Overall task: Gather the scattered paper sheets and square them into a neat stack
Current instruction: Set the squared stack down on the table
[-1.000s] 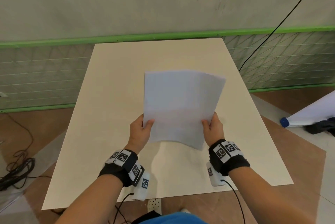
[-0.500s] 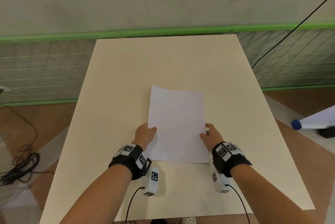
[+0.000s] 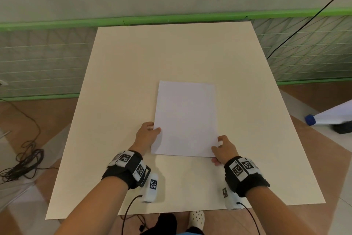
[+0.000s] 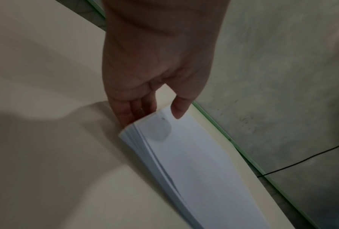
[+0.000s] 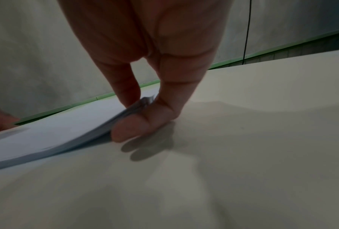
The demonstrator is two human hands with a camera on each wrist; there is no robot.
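A squared stack of white paper sheets (image 3: 185, 118) lies lengthwise on the cream table (image 3: 133, 59), a little right of centre. My left hand (image 3: 147, 134) pinches the stack's left edge near the front, thumb on top and fingers underneath; the left wrist view shows this hand (image 4: 154, 114) on the paper stack (image 4: 194, 155). My right hand (image 3: 222, 149) pinches the near right corner. In the right wrist view the thumb of that hand (image 5: 133, 111) sits on top, fingers are under the slightly lifted corner of the paper stack (image 5: 56, 128).
A green-framed mesh fence (image 3: 171, 19) runs behind the table's far edge. Coiled black cables (image 3: 24, 160) lie on the floor at left. A white roll with a blue cap (image 3: 323, 116) lies on the floor at right. A black cable (image 3: 304, 25) hangs at the back right.
The stack was held up off the table with sheets fanned apart, then lowered. It now lies flat and squared, with both hands still on its near part.
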